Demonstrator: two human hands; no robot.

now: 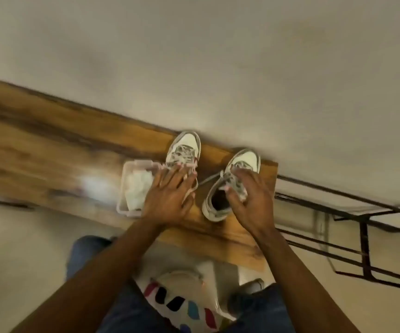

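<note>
A: Where are the sneakers?
B: On the counter, side by side, toes pointing away, one just ahead of each of the hands.
A: The grip?
B: Left hand rests flat, fingers straight, on the left sneaker; right hand curls round the right sneaker at its collar.

The wooden tabletop bears a left sneaker, right sneaker and plastic tub.

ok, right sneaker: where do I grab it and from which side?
Take the right sneaker by its collar beside the tongue, coming from above at the heel end. It stands upright on the table, toe away and opening up, so a thumb hooks inside with fingers outside, as the right hand does.
</note>
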